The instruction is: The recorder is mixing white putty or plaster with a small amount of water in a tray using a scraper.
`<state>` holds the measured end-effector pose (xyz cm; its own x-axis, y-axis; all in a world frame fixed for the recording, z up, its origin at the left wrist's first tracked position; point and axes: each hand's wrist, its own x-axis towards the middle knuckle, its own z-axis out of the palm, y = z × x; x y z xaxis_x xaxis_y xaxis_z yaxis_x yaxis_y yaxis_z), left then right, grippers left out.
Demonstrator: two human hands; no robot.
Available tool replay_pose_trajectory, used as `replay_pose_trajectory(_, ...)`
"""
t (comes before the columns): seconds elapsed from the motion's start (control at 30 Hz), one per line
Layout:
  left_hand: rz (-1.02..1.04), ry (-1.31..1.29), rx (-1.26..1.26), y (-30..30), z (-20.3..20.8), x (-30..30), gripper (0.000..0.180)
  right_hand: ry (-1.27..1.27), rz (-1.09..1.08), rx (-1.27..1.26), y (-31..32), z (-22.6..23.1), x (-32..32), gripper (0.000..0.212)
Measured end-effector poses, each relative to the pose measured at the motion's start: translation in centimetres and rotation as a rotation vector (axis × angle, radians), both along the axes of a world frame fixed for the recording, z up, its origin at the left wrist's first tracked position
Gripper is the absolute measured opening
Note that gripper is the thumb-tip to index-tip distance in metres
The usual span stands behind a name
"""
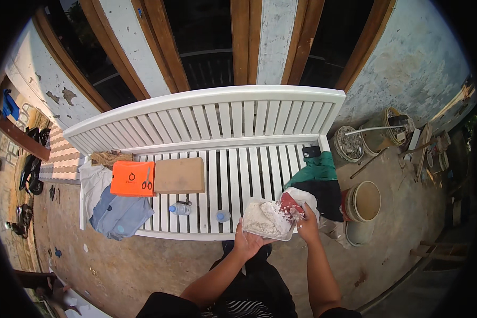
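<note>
A clear plastic tub (247, 229) of white powder (264, 218) is tilted a little at the bench's front edge. My left hand (247, 243) grips it from below at its near left side, the thumb up along the wall. My right hand (306, 221) is closed on a small, flat red piece (290, 203) above the tub's right side. White powder clings to this red piece; its exact kind cannot be made out. Just behind the right hand lies something white and rounded (308, 197), perhaps a bag, partly hidden.
The white slatted bench (230, 159) carries two small bottles (180, 209), a brown box (180, 175), an orange packet (126, 179) with scissors (149, 178), a blue cloth (122, 212), dark and green clothing (323, 172), and a phone (311, 152). Buckets (365, 201) stand at right.
</note>
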<state>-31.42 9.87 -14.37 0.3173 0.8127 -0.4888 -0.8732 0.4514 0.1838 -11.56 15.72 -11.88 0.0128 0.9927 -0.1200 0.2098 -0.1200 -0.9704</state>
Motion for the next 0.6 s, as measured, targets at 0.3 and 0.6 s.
replay_pose_trajectory(0.3, 0.129, 0.041, -0.078, 0.2, -20.0, 2.6, 0.081, -0.12, 0.04, -0.129, 1.7, -19.7, 1.2, 0.016)
replay_pose_trajectory(0.6, -0.219, 0.505, -0.362, 0.5, -35.4, -1.0, 0.085, -0.406, 0.103, -0.174, 5.1, -34.1, -1.9, 0.021)
